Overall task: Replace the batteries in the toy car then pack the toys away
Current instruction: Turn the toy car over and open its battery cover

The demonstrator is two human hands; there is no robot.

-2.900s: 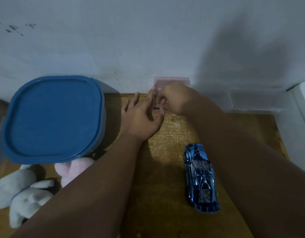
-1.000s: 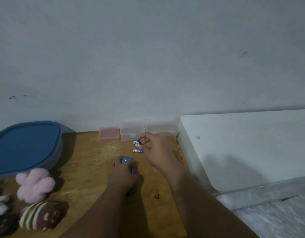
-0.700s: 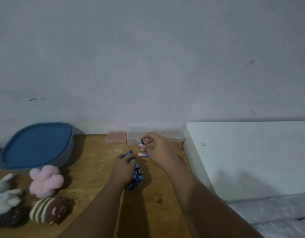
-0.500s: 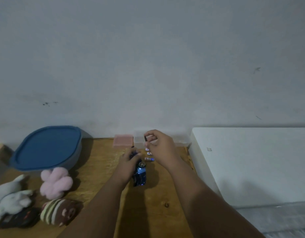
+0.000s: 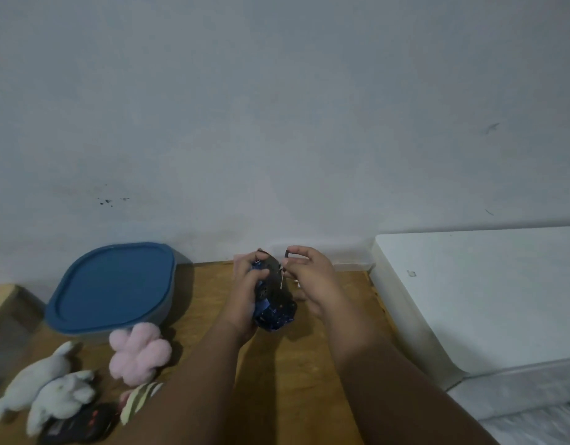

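The blue toy car (image 5: 275, 301) is lifted off the wooden table (image 5: 296, 387) and turned so its dark underside faces me. My left hand (image 5: 245, 295) grips the car from the left side. My right hand (image 5: 312, 279) pinches a small screwdriver (image 5: 282, 279) with a black handle; its thin metal shaft rests against the car's underside. The loose batteries behind my right hand are mostly hidden.
A container with a blue lid (image 5: 113, 284) stands at the back left. A pink plush (image 5: 139, 354), a white plush (image 5: 52, 396), a striped plush (image 5: 139, 403) and a black object (image 5: 78, 425) lie at the front left. A white surface (image 5: 485, 293) borders the table on the right.
My left hand has picked the car up off the table and turned its underside up. My right hand has brought the screwdriver from near the batteries onto the car.
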